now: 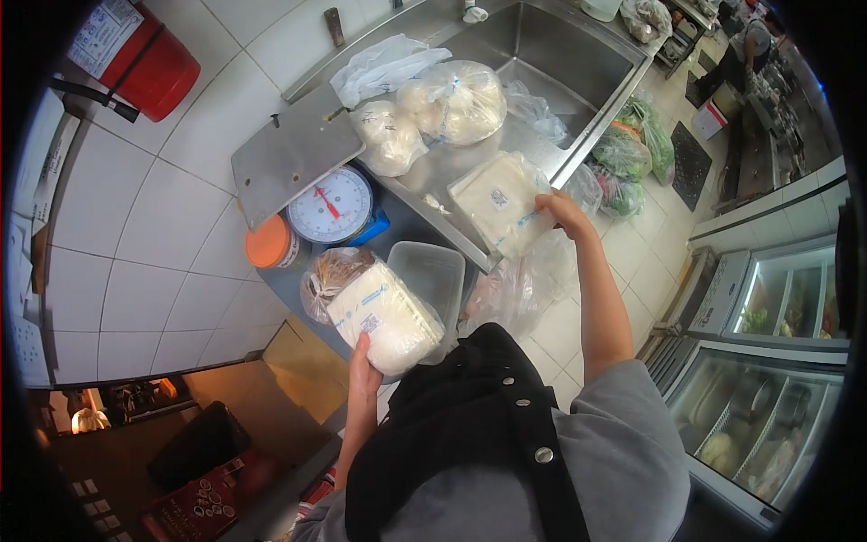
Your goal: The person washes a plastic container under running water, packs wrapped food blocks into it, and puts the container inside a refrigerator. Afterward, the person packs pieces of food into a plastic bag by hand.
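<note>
My left hand [363, 372] grips the near edge of a clear plastic packet of pale square wrapper sheets [384, 316], which has a label and blue print. That packet is over the clear plastic tub [429, 275], beside a tied bag of brown food [334, 275]. At the right, my right hand [564, 215] is closed on the edge of a similar packet of pale sheets [501, 203], above the metal sink edge. Behind it, tied bags of round white pieces [461, 101] rest on the steel sink counter.
A dial scale [330, 205] with a metal pan [293, 154] stands at the left, next to an orange-lidded tub [269, 242]. Bagged green vegetables [632, 149] lie on the floor beyond the sink [578, 86]. Glass-door fridges [754, 415] stand at the right; another person [754, 45] is far off.
</note>
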`<state>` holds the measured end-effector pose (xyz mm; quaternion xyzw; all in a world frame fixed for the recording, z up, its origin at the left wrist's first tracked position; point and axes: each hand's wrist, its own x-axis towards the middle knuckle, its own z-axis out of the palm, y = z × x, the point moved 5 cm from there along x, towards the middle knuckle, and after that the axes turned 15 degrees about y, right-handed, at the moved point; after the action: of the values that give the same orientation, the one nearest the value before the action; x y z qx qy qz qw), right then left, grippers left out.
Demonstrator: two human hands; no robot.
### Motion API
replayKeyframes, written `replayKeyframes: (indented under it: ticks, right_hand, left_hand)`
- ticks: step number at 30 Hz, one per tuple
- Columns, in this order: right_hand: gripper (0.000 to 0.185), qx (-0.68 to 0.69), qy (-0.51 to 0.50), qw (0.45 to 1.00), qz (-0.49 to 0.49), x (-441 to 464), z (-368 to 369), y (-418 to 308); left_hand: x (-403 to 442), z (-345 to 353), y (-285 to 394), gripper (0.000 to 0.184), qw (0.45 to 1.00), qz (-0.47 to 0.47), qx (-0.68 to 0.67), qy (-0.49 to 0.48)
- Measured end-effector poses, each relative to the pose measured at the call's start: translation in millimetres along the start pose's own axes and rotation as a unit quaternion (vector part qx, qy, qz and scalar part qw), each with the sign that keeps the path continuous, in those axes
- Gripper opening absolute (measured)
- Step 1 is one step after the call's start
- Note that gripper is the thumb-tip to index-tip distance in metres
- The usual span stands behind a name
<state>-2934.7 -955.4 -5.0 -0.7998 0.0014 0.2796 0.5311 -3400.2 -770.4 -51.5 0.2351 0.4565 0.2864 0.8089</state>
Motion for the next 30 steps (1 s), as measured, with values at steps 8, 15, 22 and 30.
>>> replayKeyframes:
  ticks: [8, 15, 22, 30]
  right_hand:
    - [0.049, -0.126, 0.059, 0.986, -0.09, 2.3, -10.8, -2.2]
    - [0.064, -0.188, 0.256, 0.894, -0.315, -16.6, -10.7, -6.5]
    - [0.061, -0.292, 0.29, 0.791, -0.452, -68.5, 7.1, -53.8]
    - [0.095, -0.363, 0.215, 0.833, -0.358, -51.5, 28.4, -26.5]
  left_hand:
    - [6.1, -10.5, -5.1, 0.058, 1.0, -0.019, 0.006, 0.015]
    - [3.9, -2.6, -2.9, 0.059, 1.0, -0.014, 0.018, 0.011]
    - [5.3, 0.3, -3.2, 0.06, 1.0, -0.012, 0.024, -0.005]
    - [5.1, -5.6, -4.7, 0.059, 1.0, -0.009, 0.019, 0.003]
